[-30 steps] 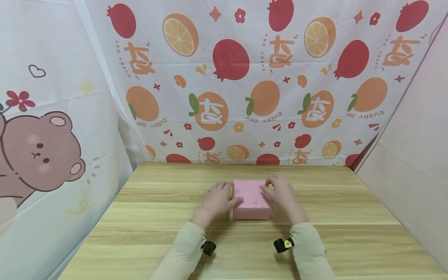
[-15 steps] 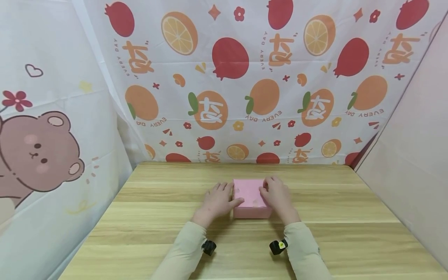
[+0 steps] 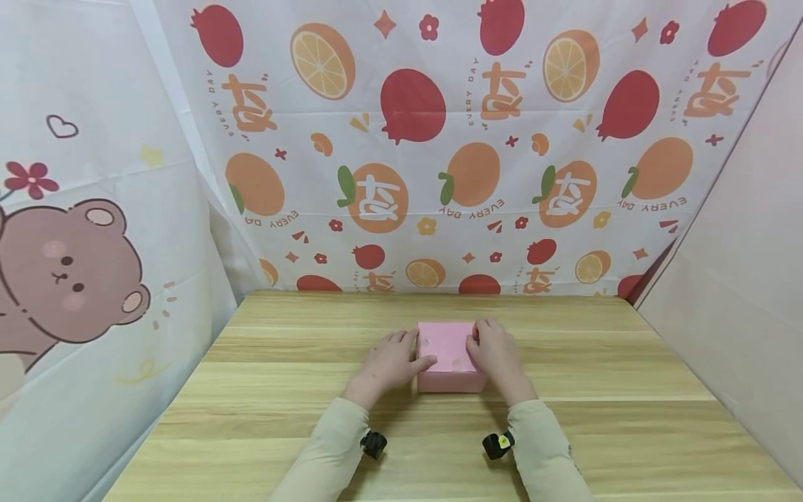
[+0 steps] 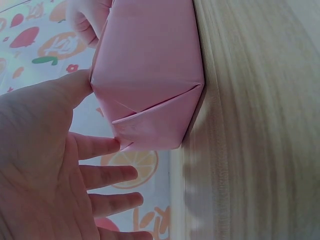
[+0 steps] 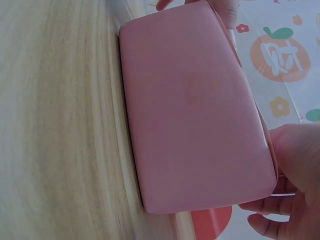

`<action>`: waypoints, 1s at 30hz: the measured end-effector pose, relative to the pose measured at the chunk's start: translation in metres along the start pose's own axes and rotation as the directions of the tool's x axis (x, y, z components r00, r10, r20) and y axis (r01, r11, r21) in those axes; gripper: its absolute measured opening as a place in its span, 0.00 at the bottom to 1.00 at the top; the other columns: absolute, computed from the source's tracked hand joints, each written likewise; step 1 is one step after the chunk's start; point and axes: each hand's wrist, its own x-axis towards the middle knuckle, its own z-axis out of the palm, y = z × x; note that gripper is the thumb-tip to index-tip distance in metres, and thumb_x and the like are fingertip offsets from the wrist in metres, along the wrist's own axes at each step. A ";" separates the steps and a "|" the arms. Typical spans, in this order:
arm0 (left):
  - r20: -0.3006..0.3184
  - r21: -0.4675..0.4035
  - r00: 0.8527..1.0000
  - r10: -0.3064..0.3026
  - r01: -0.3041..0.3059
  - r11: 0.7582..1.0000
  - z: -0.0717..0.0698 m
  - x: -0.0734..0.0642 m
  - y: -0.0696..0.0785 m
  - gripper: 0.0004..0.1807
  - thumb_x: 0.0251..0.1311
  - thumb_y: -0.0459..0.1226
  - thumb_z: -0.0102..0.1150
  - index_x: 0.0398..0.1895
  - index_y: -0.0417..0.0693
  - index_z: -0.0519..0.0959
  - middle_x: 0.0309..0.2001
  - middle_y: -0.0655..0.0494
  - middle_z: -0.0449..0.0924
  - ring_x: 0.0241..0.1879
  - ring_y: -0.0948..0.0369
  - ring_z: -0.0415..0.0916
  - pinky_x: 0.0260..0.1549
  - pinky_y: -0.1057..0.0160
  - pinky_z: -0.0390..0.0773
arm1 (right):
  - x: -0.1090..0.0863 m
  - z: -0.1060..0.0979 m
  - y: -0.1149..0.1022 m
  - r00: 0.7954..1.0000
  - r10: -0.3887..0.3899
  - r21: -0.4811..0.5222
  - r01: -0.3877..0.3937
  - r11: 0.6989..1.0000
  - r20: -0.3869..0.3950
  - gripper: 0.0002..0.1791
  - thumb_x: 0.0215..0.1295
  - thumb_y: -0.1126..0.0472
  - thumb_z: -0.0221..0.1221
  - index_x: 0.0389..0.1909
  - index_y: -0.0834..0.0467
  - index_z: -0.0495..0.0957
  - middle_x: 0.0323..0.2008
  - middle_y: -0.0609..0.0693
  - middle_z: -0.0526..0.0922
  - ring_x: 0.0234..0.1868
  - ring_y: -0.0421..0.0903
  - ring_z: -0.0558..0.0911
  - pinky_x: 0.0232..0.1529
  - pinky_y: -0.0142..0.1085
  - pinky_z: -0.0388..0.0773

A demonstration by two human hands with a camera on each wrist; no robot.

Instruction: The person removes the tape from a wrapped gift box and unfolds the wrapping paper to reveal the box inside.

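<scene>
A box wrapped in pink paper [image 3: 445, 345] sits on the wooden table, with small pale round patches on its top. At its left end, a folded flap of the wrapping [image 4: 157, 117] shows in the left wrist view. My left hand [image 3: 387, 361] lies along that end, thumb on the top edge and forefinger touching the end; its other fingers stretch out straight. On the opposite end, my right hand [image 3: 495, 352] holds the edge, thumb on top and fingers curled by the side. The box's long front face [image 5: 195, 110] is smooth, and its back is hidden.
The wooden table [image 3: 301, 418] reaches back to a fruit-print curtain [image 3: 414, 160]. A bear-print cloth [image 3: 94, 272] hangs at the left and a plain pale cloth [image 3: 728, 279] at the right. Black cameras [image 3: 498, 444] are strapped to both wrists.
My right hand has shifted slightly left and drawn its fingers in against the box's right edge. My left hand and the box have hardly moved.
</scene>
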 end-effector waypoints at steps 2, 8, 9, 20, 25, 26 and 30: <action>0.004 -0.004 1.000 -0.001 0.001 1.000 0.000 0.000 0.000 0.44 0.61 0.65 0.50 0.73 0.48 0.61 0.70 0.42 0.65 0.70 0.43 0.62 0.62 0.34 0.65 | 0.000 0.001 0.001 1.000 -0.005 -0.001 0.005 1.000 0.006 0.11 0.59 0.61 0.61 0.22 0.56 0.70 0.26 0.51 0.72 0.27 0.47 0.70 0.29 0.41 0.71; 0.012 -0.028 1.000 -0.011 0.011 1.000 -0.001 -0.001 0.002 0.45 0.62 0.65 0.50 0.74 0.49 0.59 0.70 0.43 0.65 0.70 0.43 0.62 0.63 0.33 0.64 | 0.001 0.001 0.004 0.999 -0.014 0.006 0.014 1.000 0.042 0.09 0.61 0.62 0.59 0.24 0.57 0.71 0.28 0.51 0.73 0.28 0.47 0.71 0.31 0.42 0.74; 0.012 -0.032 1.000 -0.012 0.012 0.999 -0.001 -0.002 0.002 0.45 0.62 0.65 0.50 0.74 0.49 0.59 0.70 0.43 0.65 0.70 0.43 0.62 0.63 0.34 0.64 | 0.001 0.001 0.004 0.999 -0.013 0.012 0.013 1.000 0.046 0.08 0.61 0.62 0.59 0.24 0.57 0.72 0.28 0.51 0.73 0.28 0.47 0.72 0.31 0.42 0.74; 0.016 -0.043 1.000 0.002 -0.001 0.999 -0.002 -0.002 0.001 0.45 0.62 0.64 0.50 0.74 0.48 0.59 0.70 0.42 0.66 0.70 0.43 0.62 0.65 0.37 0.64 | 0.001 -0.006 0.019 0.994 0.081 0.087 -0.087 0.992 0.076 0.07 0.63 0.63 0.58 0.26 0.58 0.72 0.29 0.52 0.74 0.31 0.47 0.72 0.34 0.41 0.74; 0.015 -0.042 1.000 0.008 -0.008 0.999 -0.002 -0.001 -0.001 0.45 0.62 0.65 0.50 0.74 0.48 0.59 0.70 0.42 0.66 0.69 0.43 0.63 0.64 0.37 0.65 | 0.001 -0.006 0.028 0.989 0.110 0.107 -0.120 0.987 0.095 0.07 0.63 0.63 0.58 0.26 0.58 0.71 0.30 0.51 0.73 0.31 0.48 0.73 0.33 0.41 0.72; 0.015 -0.043 1.000 0.009 -0.008 0.999 -0.001 -0.001 -0.001 0.45 0.62 0.65 0.50 0.74 0.48 0.59 0.69 0.42 0.66 0.69 0.43 0.63 0.64 0.37 0.65 | 0.002 -0.006 0.030 0.988 0.115 0.107 -0.126 0.986 0.102 0.07 0.63 0.62 0.58 0.26 0.57 0.71 0.30 0.51 0.72 0.31 0.47 0.72 0.33 0.40 0.72; 0.017 -0.051 1.000 0.013 -0.012 0.999 -0.001 0.000 -0.002 0.45 0.62 0.65 0.50 0.75 0.48 0.58 0.69 0.42 0.66 0.69 0.42 0.64 0.63 0.37 0.65 | 0.002 -0.006 0.035 0.984 0.126 0.098 -0.139 0.985 0.127 0.07 0.63 0.62 0.57 0.27 0.57 0.71 0.30 0.51 0.73 0.31 0.46 0.72 0.32 0.38 0.71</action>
